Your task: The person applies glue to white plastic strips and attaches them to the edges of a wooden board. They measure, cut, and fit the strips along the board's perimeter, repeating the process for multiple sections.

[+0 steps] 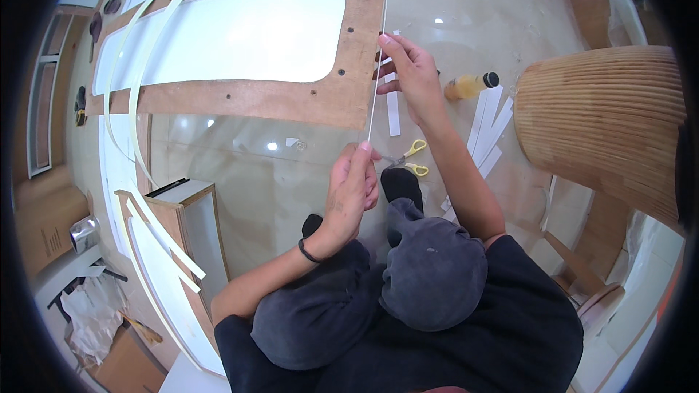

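A wooden panel (360, 65) with a large white inset lies in front of me, and a thin white edging strip (374, 105) runs along its right-hand edge. My left hand (351, 185) is closed, pinching the strip's near end between thumb and fingers just past the panel's near corner. Farther up, my right hand (411, 76) grips the strip at the panel edge, thumb on top and fingers curled toward the edge. Yellow-handled scissors (411, 159) lie on the floor by my foot, right of my left hand.
An amber bottle with a black cap (472, 86) and several white strips (486, 127) lie to the right. Beyond them stands a ribbed wooden drum-shaped piece (597, 113). Long curved strips (135, 87) arch over the panel's left part. A wooden cabinet piece (193, 204) stands at left.
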`<state>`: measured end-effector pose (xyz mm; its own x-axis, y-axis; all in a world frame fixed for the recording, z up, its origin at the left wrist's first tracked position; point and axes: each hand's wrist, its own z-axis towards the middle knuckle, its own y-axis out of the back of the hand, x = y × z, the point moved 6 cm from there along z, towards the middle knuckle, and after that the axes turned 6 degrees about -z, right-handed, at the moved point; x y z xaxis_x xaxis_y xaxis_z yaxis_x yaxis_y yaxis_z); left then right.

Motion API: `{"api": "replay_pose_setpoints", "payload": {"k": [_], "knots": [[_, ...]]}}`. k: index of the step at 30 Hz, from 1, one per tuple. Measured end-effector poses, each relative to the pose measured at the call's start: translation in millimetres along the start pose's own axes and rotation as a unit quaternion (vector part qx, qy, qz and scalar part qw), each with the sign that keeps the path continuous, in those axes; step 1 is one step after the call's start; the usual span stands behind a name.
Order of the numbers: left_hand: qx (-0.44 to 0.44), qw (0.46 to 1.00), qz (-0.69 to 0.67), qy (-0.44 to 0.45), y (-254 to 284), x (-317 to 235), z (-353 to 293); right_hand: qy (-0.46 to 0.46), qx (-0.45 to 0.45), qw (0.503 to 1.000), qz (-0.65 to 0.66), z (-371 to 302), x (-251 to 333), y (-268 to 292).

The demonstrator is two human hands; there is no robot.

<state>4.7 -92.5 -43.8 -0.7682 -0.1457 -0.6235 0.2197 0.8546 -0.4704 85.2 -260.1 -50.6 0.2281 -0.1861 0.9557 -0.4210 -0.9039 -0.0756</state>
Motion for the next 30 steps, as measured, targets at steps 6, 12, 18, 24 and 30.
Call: {"api": "replay_pose_setpoints", "payload": {"k": [6, 12, 18, 24, 30], "knots": [[-0.003, 1.000, -0.003, -0.009, 0.4, -0.9, 0.2, -0.005, 0.005, 1.000, -0.003, 0.2, 0.7, -1.0], [-0.009, 1.000, -0.023, -0.004, 1.6, 4.1, 1.7, -0.006, 0.001, 1.000, 0.000, 0.7, -0.3, -0.9], [-0.004, 1.000, -0.029, -0.005, 1.5, 4.4, 1.2, 0.000, 0.002, 1.000, 0.000, 1.7, -0.4, -0.2], [-0.012, 0.998, -0.053, -0.007, 0.0, 4.0, 0.3, -0.005, 0.001, 1.000, 0.004, 1.2, 0.1, -0.5], [-0.014, 0.998, -0.060, -0.004, -0.4, 4.5, -0.2, -0.006, 0.003, 1.000, 0.011, 2.0, -0.8, -0.5]]}}
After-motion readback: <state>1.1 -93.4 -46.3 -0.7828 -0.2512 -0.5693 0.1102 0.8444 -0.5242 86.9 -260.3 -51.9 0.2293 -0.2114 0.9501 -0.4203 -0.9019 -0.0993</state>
